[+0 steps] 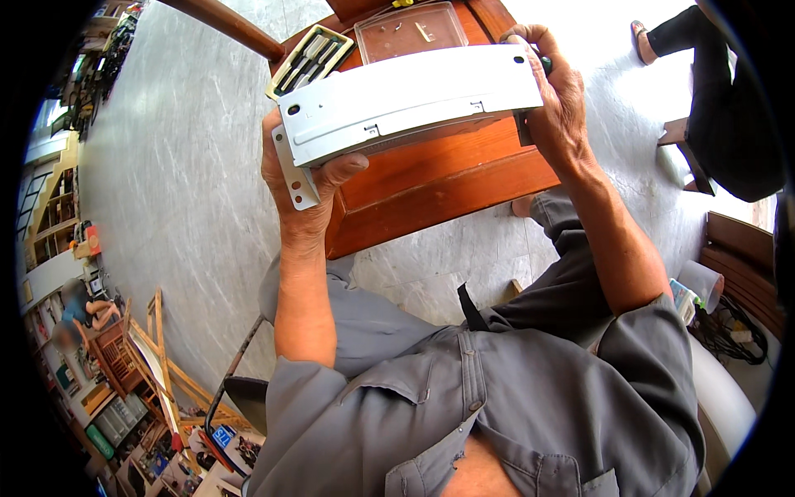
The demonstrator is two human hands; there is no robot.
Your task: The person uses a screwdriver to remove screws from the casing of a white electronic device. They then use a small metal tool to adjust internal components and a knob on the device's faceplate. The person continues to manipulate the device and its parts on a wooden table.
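A white metal housing (406, 99), slightly curved, with oval holes and small slots, is held raised across the wooden table (439, 182). My left hand (306, 178) grips its left end beside a white bracket (294, 178) with round holes, thumb under the lower edge. My right hand (559, 103) wraps round the right end; a small dark green object (546, 65) shows among its fingers, mostly hidden. Behind the housing are a cream tray (272, 87) of slim tools and a clear plastic tray (397, 33) with small pieces in it.
Another person's dark-trousered leg (687, 41) is at the upper right, near a wooden stool (679, 132). At far left are cluttered shelves, two blurred seated people (87, 306) and leaning wooden frames (157, 348). Coiled black cables (737, 340) lie at the right.
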